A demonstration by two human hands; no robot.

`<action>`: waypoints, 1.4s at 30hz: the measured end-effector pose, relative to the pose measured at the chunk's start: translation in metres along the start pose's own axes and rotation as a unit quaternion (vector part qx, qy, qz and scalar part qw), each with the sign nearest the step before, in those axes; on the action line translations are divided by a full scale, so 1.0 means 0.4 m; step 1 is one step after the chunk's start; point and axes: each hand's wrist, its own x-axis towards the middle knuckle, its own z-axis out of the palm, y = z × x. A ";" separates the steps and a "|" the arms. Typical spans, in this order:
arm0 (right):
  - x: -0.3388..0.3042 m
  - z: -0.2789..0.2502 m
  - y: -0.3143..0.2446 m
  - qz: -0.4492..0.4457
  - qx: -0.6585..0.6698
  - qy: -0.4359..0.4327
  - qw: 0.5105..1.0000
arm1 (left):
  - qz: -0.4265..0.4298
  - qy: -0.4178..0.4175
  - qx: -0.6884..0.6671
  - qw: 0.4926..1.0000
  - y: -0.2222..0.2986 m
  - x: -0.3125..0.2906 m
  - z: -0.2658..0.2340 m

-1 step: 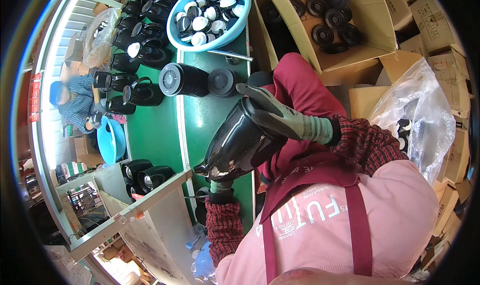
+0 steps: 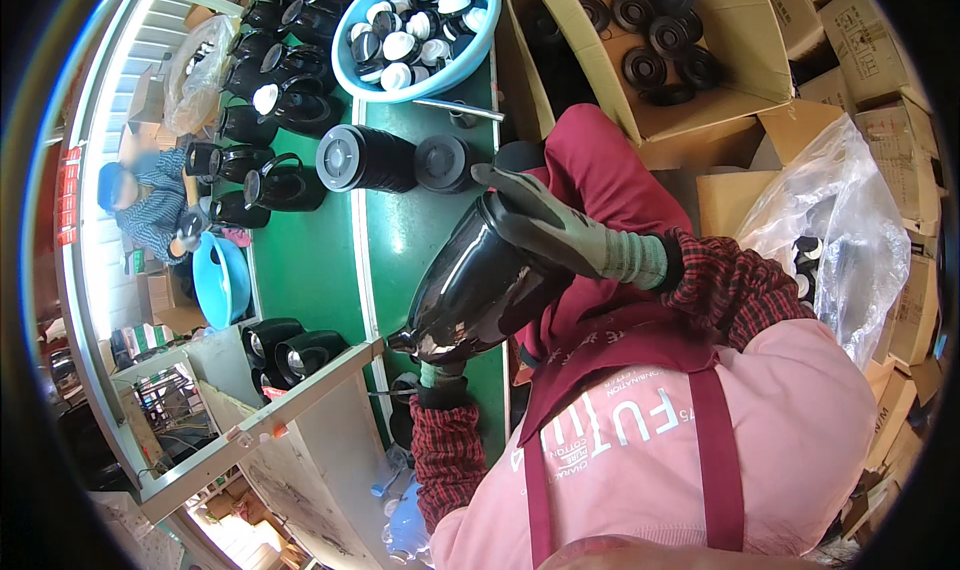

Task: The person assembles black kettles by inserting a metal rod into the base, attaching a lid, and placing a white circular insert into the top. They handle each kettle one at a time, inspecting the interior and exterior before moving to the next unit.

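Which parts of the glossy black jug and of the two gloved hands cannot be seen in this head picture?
- Left hand: in the head view the glossy black plastic jug covers nearly all of it; its grip is unclear.
- Jug base: hidden under the right hand in its grey-green glove.
- Jug mouth: turned away from the camera.
- Round black lids in the brown cardboard box: too small for detail.

Glossy black jug [image 2: 470,295], tilted, midair
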 end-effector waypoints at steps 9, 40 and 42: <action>0.065 0.019 -0.189 -0.093 -0.010 0.002 0.996 | -0.030 -0.117 0.058 0.991 0.192 0.049 0.066; 0.013 0.062 0.052 0.244 0.407 0.082 0.876 | 0.104 0.163 0.263 0.945 0.325 0.055 0.031; 0.024 0.035 0.057 0.385 0.529 0.006 0.756 | 0.122 0.121 0.321 0.931 0.388 0.062 0.032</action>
